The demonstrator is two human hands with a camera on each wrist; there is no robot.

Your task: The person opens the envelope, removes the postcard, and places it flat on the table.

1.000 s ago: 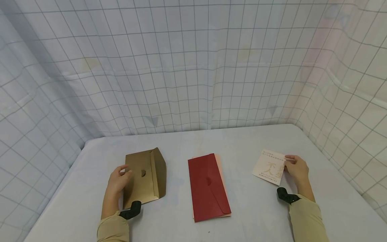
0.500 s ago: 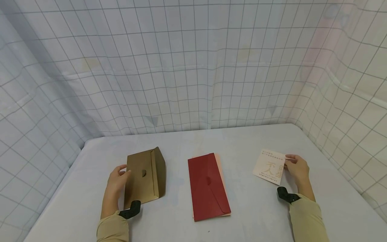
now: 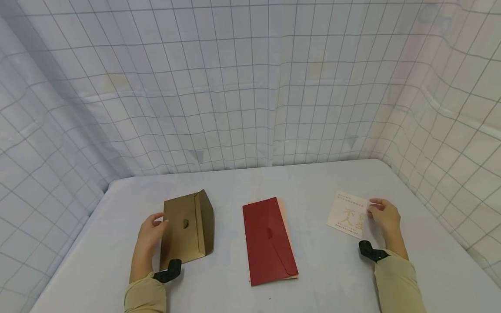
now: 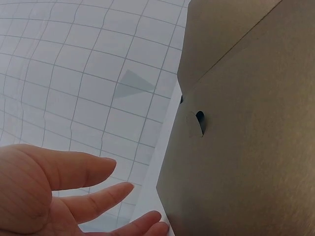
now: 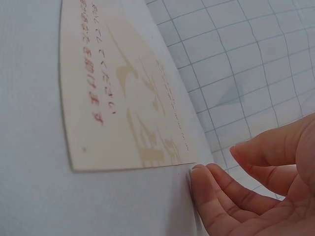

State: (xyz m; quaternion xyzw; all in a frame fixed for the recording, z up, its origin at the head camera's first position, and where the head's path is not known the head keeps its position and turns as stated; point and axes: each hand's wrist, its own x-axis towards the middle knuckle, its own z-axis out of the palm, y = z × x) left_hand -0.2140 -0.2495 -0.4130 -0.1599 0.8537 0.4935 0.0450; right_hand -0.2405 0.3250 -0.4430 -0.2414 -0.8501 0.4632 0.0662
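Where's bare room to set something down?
Bare patches: between the gold envelope and red envelope, between that and the pale card, and behind all three. Crowded: gold envelope's left edge, by the left hand; card's right edge, by the right hand.

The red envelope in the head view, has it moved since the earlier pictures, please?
No; judged against the white table, the red envelope shows no visible shift in any direction.

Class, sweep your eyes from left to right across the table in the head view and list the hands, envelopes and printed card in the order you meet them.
Left hand, gold envelope, red envelope, printed card, right hand.
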